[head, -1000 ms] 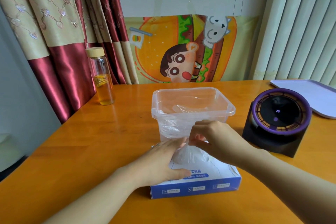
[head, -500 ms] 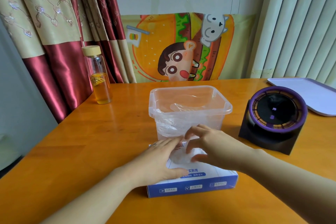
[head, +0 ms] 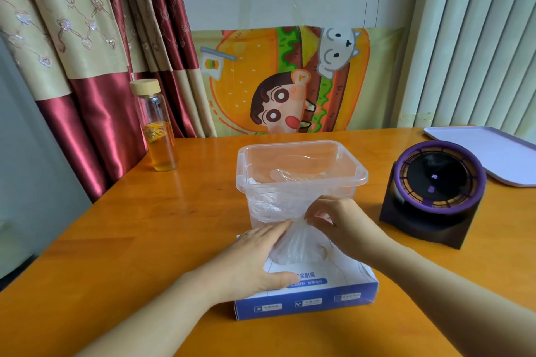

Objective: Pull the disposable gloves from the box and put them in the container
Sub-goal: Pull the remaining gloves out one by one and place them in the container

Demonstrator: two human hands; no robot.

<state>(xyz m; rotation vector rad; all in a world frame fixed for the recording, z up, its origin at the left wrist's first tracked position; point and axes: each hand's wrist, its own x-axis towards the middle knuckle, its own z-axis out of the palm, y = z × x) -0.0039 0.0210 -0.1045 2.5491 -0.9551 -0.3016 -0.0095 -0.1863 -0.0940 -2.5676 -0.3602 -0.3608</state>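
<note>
The right hand [head: 345, 223] pinched a thin clear glove [head: 298, 246] at its bunched top, its grip closed on the plastic. The glove was partly out of the slot in the blue and white box [head: 304, 301], just in front of the clear container [head: 301, 180] on the bench [head: 145, 226]. The left hand [head: 252, 258] lay flat on the box, fingers straight, its grip holding nothing. The glove looked very light, soft and slippery, so it could slide free. Pinching the bunched top seemed best.
</note>
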